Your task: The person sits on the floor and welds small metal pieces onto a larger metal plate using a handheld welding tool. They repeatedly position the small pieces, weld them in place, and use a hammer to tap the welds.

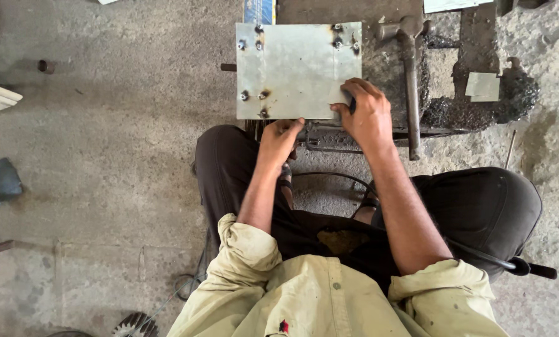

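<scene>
Gripping the near edge of a square metal plate [295, 68], the left hand [278, 140] pinches at its 6 o'clock while the right hand [367, 115] clasps the 4 o'clock corner; a hammer [409, 75] lies at 3 o'clock on the concrete floor [105, 156].

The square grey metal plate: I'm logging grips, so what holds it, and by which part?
Both hands hold the square grey metal plate at its near edge: left hand at the middle, right hand at the near right corner.
</scene>
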